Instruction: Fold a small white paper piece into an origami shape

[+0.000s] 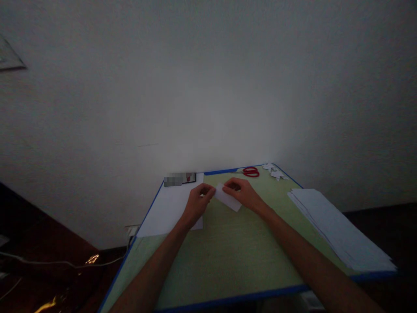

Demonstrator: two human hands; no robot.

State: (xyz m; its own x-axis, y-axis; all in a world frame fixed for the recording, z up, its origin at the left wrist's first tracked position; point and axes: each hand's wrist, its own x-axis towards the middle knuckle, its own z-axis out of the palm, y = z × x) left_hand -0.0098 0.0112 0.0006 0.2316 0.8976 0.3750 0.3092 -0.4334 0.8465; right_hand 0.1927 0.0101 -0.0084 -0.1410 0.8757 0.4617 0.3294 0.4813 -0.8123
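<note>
A small folded piece of white paper (228, 199) is held just above a green table (228, 248) with a blue edge. My left hand (198, 204) pinches its left end with curled fingers. My right hand (243, 193) grips its upper right part, fingers closed over the paper. Both hands meet near the middle of the table's far half.
A white sheet (166, 211) lies at the left under my left wrist, a dark flat object (180, 178) behind it. Red-handled scissors (250, 172) and paper scraps (275, 171) sit at the far edge. A stack of white sheets (335, 228) covers the right side. Cables (65, 263) run on the floor at left.
</note>
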